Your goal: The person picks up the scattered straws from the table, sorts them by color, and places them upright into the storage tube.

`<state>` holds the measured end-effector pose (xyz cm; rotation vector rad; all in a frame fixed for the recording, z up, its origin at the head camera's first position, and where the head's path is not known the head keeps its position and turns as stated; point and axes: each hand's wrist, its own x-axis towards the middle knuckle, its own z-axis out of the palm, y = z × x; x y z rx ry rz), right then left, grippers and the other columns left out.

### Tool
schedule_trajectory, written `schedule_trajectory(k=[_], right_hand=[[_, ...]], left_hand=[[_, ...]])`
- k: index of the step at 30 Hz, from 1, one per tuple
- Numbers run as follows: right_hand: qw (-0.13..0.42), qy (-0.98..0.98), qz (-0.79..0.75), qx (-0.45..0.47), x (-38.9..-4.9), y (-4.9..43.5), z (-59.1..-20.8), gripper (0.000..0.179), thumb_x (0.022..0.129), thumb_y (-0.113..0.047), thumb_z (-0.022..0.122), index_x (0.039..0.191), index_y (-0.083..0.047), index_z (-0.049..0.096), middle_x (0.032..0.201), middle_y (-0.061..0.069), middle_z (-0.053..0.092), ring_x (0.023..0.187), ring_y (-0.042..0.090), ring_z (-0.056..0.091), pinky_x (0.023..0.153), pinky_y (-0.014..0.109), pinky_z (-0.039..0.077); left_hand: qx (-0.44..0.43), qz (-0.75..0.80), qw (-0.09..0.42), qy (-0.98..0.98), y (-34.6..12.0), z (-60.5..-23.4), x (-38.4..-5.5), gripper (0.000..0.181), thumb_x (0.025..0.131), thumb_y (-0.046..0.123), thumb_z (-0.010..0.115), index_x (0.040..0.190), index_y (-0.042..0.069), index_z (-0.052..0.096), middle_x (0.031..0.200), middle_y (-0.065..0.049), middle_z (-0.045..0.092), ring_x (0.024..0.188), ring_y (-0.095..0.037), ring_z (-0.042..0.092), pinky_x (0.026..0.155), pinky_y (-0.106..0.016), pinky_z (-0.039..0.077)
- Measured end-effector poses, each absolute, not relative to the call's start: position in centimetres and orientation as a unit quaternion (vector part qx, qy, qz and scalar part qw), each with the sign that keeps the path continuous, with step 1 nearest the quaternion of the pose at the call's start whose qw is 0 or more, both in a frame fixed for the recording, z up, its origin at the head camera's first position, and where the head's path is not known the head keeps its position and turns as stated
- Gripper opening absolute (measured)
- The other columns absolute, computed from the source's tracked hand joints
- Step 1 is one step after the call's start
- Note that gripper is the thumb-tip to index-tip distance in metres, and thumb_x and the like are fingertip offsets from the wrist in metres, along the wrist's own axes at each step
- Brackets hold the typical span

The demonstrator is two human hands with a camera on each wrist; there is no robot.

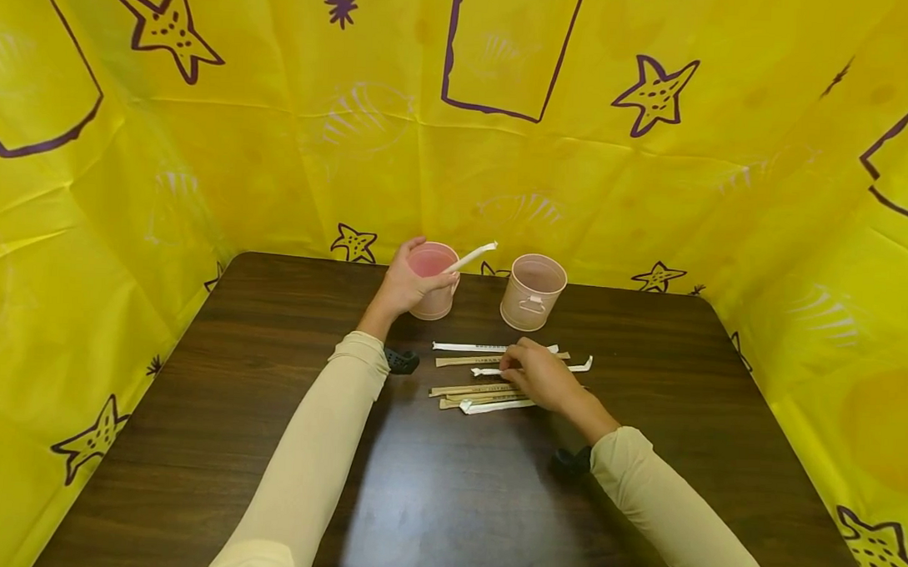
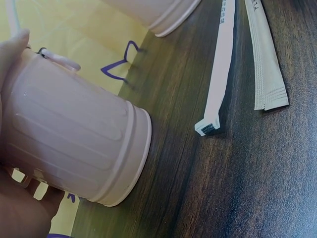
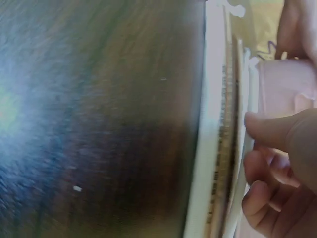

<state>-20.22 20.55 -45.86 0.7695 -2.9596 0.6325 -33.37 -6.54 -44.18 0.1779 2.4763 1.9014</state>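
Note:
My left hand [image 1: 412, 284] grips a pale pink bucket [image 1: 434, 304] near the back of the table, thumb over its rim. Out of this bucket leans a white wrapped straw [image 1: 473, 256], its upper end past the rim. In the left wrist view the ribbed side of the bucket [image 2: 69, 134] shows, tilted in the picture. With curled fingers, my right hand [image 1: 542, 377] pinches a white paper-wrapped straw [image 1: 487, 371] with a bent end, among others lying on the table. The right wrist view is blurred, with thumb and fingertips [image 3: 255, 124] right at a white straw.
A second pink bucket [image 1: 530, 307] with a small handle stands to the right of the gripped one. Brown-wrapped straws [image 1: 468, 392] and white-wrapped straws [image 1: 459, 347] lie roughly parallel on the dark wooden table [image 1: 446, 500]. A yellow patterned cloth [image 1: 398, 165] surrounds the table's back and sides.

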Motion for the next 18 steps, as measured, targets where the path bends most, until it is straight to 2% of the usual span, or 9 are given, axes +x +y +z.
schedule_trajectory(k=[4, 10, 13, 18], right_hand=[[0.027, -0.94, 0.245, 0.234, -20.4, 20.5, -44.7, 0.006, 0.093, -0.015, 0.075, 0.095, -0.013, 0.07, 0.095, 0.002, 0.07, 0.089, 0.017, 0.067, 0.08, 0.037, 0.056], [0.1, -0.906, 0.332, 0.241, -20.5, 20.0, -42.8, 0.007, 0.095, -0.013, 0.073, 0.1, -0.012, 0.069, 0.09, 0.002, 0.069, 0.067, 0.012, 0.053, 0.062, 0.026, 0.047], [0.135, -0.882, 0.378, 0.246, -20.5, 19.6, -41.7, 0.014, 0.095, -0.012, 0.072, 0.108, -0.009, 0.069, 0.092, 0.004, 0.068, 0.06, 0.011, 0.049, 0.055, 0.023, 0.043], [0.154, -0.845, 0.456, 0.233, -20.7, 18.9, -39.6, 0.023, 0.098, -0.007, 0.066, 0.121, -0.004, 0.066, 0.099, 0.01, 0.063, 0.054, 0.008, 0.049, 0.05, 0.021, 0.043]], left_hand=[[0.055, 0.606, 0.008, 0.793, -6.5, -44.3, -33.4, 0.104, 0.074, 0.038, 0.092, 0.157, 0.02, 0.032, 0.151, -0.015, 0.047, 0.136, -0.034, 0.049, 0.117, -0.052, 0.039], [0.054, 0.606, 0.01, 0.794, -6.5, -44.3, -33.5, 0.104, 0.074, 0.037, 0.092, 0.157, 0.02, 0.031, 0.15, -0.016, 0.047, 0.136, -0.033, 0.05, 0.117, -0.05, 0.039], [0.053, 0.606, 0.012, 0.794, -6.5, -44.3, -33.5, 0.104, 0.074, 0.038, 0.092, 0.157, 0.021, 0.031, 0.151, -0.016, 0.047, 0.136, -0.032, 0.049, 0.118, -0.05, 0.039], [0.052, 0.606, 0.014, 0.794, -6.5, -44.2, -33.4, 0.104, 0.074, 0.039, 0.092, 0.157, 0.022, 0.031, 0.151, -0.015, 0.047, 0.136, -0.033, 0.049, 0.118, -0.051, 0.038]])
